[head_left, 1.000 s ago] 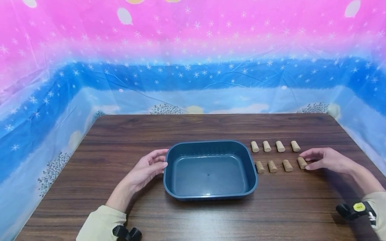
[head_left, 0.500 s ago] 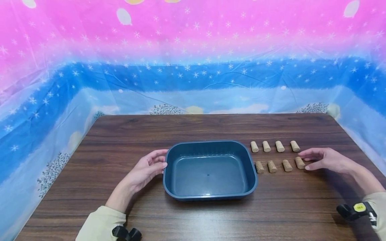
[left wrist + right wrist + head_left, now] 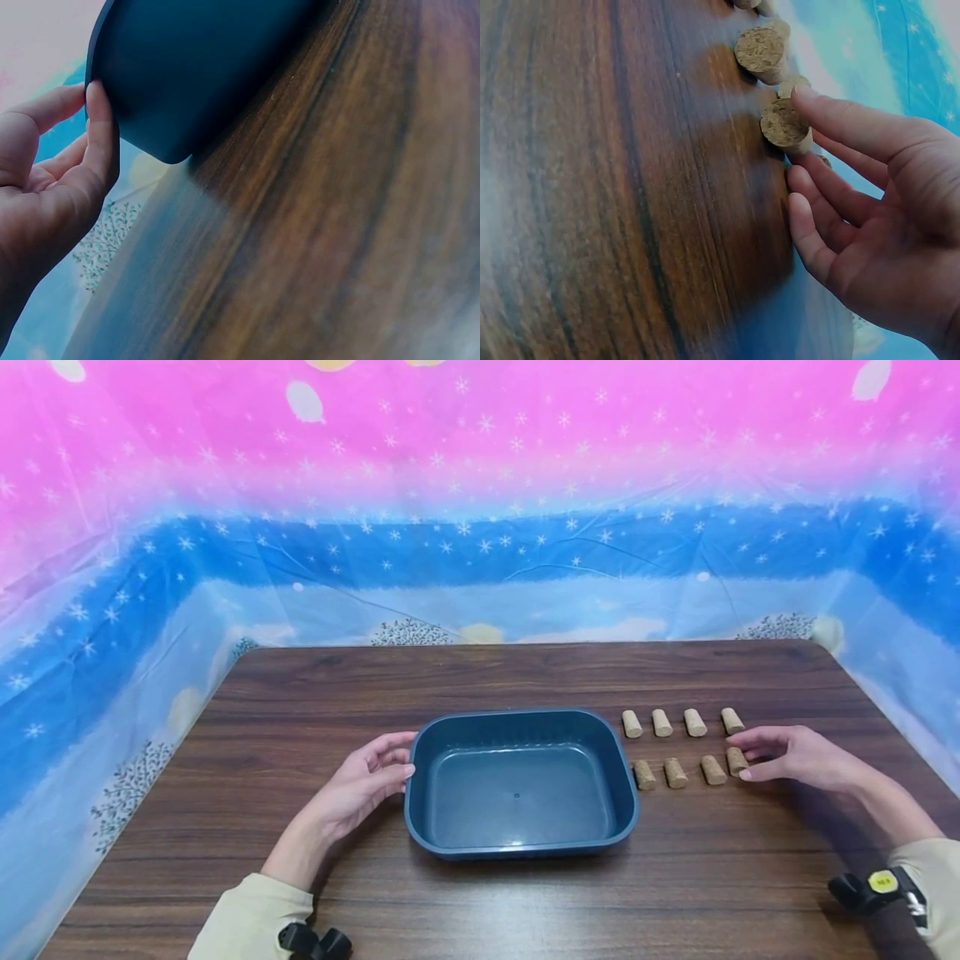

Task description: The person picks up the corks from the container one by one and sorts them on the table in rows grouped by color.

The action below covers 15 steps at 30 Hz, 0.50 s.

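A dark blue rectangular tub (image 3: 517,850) sits on the wooden table. My left hand (image 3: 372,781) holds the tub's left end, its thumb and fingertips at the rim; the left wrist view shows the hand (image 3: 64,161) against the outer wall (image 3: 172,82). My right hand (image 3: 795,756) pinches the rightmost cork stopper (image 3: 737,762) of the nearer row, with the thumb on its near side and fingers behind. In the right wrist view the thumb (image 3: 840,112) overlaps that cork (image 3: 784,124). The tub has nothing in it.
Right of the tub, lighter corks (image 3: 695,722) form the far row. Darker corks (image 3: 676,773) line the nearer row, one (image 3: 713,770) close beside the held cork. A printed cloth (image 3: 465,552) hangs behind the table (image 3: 487,672).
My right hand has shifted left with the end cork of the nearer row, bringing it close to its neighbour. The left hand and the tub have stayed in place.
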Available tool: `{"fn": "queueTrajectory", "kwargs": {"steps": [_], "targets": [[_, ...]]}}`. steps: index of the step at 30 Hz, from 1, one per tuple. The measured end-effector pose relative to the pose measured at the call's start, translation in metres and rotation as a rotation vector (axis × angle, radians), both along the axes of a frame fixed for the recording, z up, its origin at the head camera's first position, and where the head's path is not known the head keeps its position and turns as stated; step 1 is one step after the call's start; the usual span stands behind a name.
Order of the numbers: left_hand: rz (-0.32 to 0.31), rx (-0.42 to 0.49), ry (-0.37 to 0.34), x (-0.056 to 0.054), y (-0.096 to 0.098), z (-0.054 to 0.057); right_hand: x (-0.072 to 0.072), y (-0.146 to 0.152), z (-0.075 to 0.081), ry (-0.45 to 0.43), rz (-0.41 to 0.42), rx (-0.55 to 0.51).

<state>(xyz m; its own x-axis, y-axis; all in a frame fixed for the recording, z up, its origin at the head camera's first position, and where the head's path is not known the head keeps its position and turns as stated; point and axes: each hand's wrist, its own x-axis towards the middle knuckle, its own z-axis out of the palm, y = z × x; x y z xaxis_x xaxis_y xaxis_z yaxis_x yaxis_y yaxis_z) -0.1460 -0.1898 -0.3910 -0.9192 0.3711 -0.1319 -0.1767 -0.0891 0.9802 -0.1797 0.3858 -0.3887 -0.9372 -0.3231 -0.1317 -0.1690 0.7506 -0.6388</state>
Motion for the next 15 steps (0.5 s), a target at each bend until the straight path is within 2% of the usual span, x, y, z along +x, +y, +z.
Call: {"fn": "queueTrajectory", "kwargs": {"steps": [9,15], "targets": [[-0.004,0.002,-0.003,-0.001,0.0,-0.001,-0.002,0.011,0.001,0.01,-0.012,0.084],[-0.001,-0.004,-0.004,-0.001,-0.001,-0.001,-0.003,0.021,0.0,-0.043,-0.019,0.049]]}}
